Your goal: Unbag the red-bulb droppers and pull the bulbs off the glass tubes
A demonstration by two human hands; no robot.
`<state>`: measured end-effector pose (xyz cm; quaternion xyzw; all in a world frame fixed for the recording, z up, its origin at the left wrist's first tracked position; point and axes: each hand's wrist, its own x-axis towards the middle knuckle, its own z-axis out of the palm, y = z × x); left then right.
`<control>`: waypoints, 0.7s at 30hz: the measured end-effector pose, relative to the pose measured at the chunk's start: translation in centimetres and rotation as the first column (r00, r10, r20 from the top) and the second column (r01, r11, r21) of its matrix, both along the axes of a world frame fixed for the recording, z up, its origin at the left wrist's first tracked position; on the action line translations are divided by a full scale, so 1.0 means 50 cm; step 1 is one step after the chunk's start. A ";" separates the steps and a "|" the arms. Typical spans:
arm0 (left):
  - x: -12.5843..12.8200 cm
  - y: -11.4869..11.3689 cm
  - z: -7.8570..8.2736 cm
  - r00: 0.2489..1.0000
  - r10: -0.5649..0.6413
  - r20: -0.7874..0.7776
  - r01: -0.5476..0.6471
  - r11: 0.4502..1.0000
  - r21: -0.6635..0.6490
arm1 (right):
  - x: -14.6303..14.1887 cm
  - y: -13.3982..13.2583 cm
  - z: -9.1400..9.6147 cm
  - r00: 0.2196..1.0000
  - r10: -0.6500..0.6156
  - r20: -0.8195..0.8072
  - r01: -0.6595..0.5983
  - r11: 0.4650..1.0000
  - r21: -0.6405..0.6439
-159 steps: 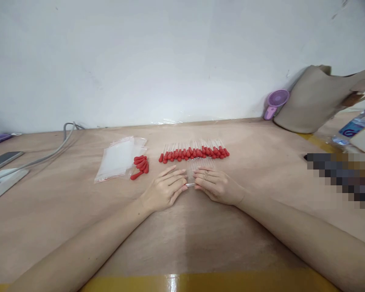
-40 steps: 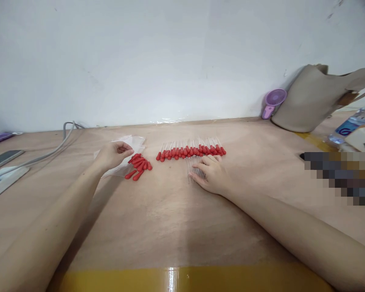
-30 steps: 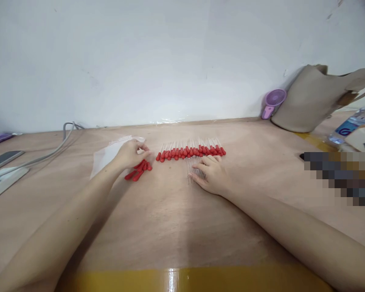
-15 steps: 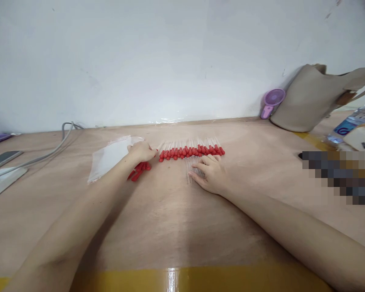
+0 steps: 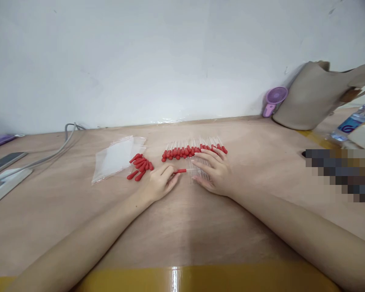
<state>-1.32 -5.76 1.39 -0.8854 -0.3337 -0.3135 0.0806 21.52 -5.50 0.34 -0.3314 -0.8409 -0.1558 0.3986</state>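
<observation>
One red bulb (image 5: 181,170) is lying crosswise between the two hands, its far end hidden in the left hand (image 5: 161,181). The fingers of that hand are clamping together on the bulb. A thin tube (image 5: 190,170) is extending from the bulb's mouth toward the right hand (image 5: 217,172). The right fingers are resting apart over a group of clear tubes (image 5: 203,174); how firmly they are pressing cannot be told.

Step in hand, as judged: the bulb and the tube are being joined end to end. The depth of the fit is not showing clearly.

The next move is probably calling for a straight push along the tube's line, with the right hand steadying the glass against bending.

Several loose bulbs (image 5: 142,164) are lying in a heap just beyond the left hand, near the plastic bags (image 5: 114,157). A row of bulb-ended tubes (image 5: 185,151) is lying on the counter (image 5: 170,231) beyond both hands, bulbs facing the person.
</observation>
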 end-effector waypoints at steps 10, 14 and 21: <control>0.020 0.003 -0.014 0.997 -0.019 0.073 0.022 0.999 -0.047 | 0.000 0.006 -0.009 0.995 0.044 0.088 -0.038 0.996 -0.075; 0.029 0.010 -0.019 0.991 -0.131 0.040 0.133 0.990 -0.054 | -0.001 0.000 -0.008 0.994 0.073 0.078 -0.068 0.996 -0.065; 0.030 0.006 -0.018 0.986 -0.163 0.025 0.160 0.983 0.093 | -0.008 -0.001 -0.018 0.985 0.171 0.015 -0.170 0.984 -0.057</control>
